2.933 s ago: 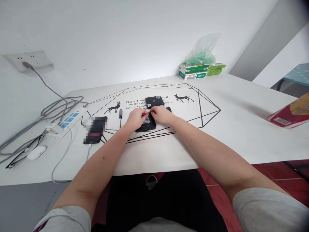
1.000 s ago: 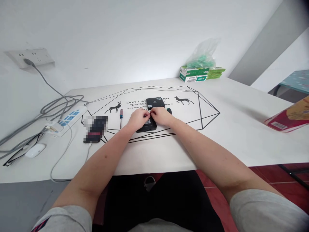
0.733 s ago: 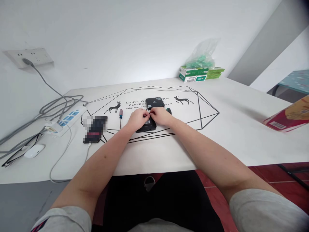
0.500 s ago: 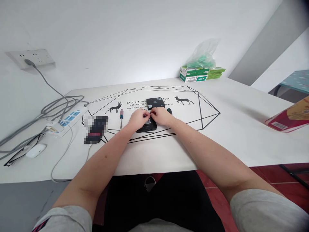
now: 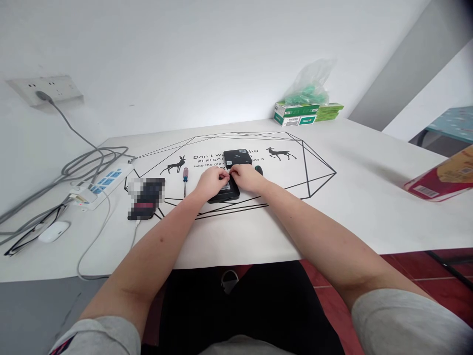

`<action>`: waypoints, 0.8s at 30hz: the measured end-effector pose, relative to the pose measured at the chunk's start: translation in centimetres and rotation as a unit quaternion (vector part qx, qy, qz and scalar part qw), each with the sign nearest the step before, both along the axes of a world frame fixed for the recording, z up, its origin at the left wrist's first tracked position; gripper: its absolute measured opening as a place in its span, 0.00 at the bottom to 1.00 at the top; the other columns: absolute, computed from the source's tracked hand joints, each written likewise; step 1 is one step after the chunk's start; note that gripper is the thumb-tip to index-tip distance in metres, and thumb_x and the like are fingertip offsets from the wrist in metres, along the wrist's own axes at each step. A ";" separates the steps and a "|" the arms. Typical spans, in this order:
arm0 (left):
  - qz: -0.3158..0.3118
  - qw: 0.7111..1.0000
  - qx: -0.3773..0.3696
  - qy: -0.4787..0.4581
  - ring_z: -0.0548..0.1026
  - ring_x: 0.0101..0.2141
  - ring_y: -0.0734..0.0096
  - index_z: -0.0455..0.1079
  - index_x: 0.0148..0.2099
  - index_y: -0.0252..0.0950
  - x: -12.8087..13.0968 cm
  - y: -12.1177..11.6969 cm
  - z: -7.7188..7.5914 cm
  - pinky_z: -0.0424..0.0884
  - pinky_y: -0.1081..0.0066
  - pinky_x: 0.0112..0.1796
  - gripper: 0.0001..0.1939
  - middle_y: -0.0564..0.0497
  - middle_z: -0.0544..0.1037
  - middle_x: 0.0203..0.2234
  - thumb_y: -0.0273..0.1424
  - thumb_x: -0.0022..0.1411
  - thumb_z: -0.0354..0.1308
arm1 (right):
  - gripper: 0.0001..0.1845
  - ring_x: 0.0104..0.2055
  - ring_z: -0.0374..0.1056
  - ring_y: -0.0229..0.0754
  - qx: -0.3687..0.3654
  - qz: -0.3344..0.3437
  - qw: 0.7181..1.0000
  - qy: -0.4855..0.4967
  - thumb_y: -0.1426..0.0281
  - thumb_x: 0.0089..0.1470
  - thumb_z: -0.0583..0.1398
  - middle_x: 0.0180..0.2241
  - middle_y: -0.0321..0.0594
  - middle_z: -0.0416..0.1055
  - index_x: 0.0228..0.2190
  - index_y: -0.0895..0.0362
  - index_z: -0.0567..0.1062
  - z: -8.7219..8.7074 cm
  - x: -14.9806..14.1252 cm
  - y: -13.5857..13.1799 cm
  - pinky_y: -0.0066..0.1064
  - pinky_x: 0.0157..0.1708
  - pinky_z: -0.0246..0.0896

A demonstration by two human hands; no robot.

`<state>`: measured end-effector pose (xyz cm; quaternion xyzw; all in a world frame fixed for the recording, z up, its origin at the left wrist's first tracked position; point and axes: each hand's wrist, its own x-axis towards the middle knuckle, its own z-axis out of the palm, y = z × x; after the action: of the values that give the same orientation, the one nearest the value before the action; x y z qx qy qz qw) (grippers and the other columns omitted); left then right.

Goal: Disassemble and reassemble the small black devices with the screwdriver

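Observation:
A flat black device (image 5: 226, 193) with a small label lies on the white table (image 5: 351, 197) in front of me. My left hand (image 5: 209, 182) rests on its left side, fingers curled. Pressed against the device's far edge is my right hand (image 5: 248, 177), its fingertips pinched beside those of the left. What the fingertips pinch is too small to make out. A second black box (image 5: 237, 158) lies just behind the hands. A screwdriver with a red and blue handle (image 5: 185, 178) lies to the left. A small dark object (image 5: 259, 170) peeks out behind my right hand.
A phone (image 5: 144, 198) lies at the left, with a power strip (image 5: 104, 183), grey cables (image 5: 79, 162) and a white mouse (image 5: 53, 230) farther left. Green boxes (image 5: 297, 112) under a plastic bag stand at the back. A red package (image 5: 439, 178) lies at the right.
Both hands have stayed on the black device; only the fingertips have shifted slightly at its far edge.

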<state>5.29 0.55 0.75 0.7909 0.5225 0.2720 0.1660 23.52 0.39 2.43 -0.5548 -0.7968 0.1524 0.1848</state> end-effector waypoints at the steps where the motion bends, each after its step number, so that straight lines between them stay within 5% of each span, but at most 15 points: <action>1: -0.001 1.000 0.000 0.002 0.82 0.44 0.58 0.82 0.39 0.40 0.0 0.0 0.0 0.76 0.63 0.49 0.06 0.49 0.82 0.41 0.26 0.68 0.65 | 0.19 0.54 0.80 0.51 0.000 0.000 1.000 0.001 0.78 0.70 0.54 0.52 0.53 0.86 0.48 0.62 0.85 0.0 0.0 0.0 0.34 0.54 0.69; 14: -0.010 1.000 -0.001 -0.014 0.80 0.44 0.59 0.84 0.44 0.39 -1.0 -0.4 0.6 0.77 0.60 0.52 0.10 0.48 0.81 0.43 0.25 0.71 0.60 | 0.20 0.49 0.81 0.47 -0.001 0.005 0.999 0.035 0.79 0.69 0.53 0.48 0.51 0.87 0.49 0.62 0.85 -0.5 0.8 0.5 0.33 0.53 0.69; 24: -0.061 0.994 0.046 0.073 0.77 0.54 0.51 0.84 0.51 0.40 -1.5 -1.5 0.3 0.74 0.54 0.59 0.15 0.44 0.80 0.47 0.26 0.71 0.57 | 0.21 0.42 0.80 0.46 -0.005 -0.001 0.999 0.044 0.80 0.68 0.53 0.42 0.49 0.86 0.48 0.62 0.85 -0.3 1.0 0.3 0.35 0.51 0.70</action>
<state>3.79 -0.98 1.05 0.8458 0.4707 0.2270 0.1074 24.47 0.65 2.09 -0.5490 -0.7866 0.1804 0.2174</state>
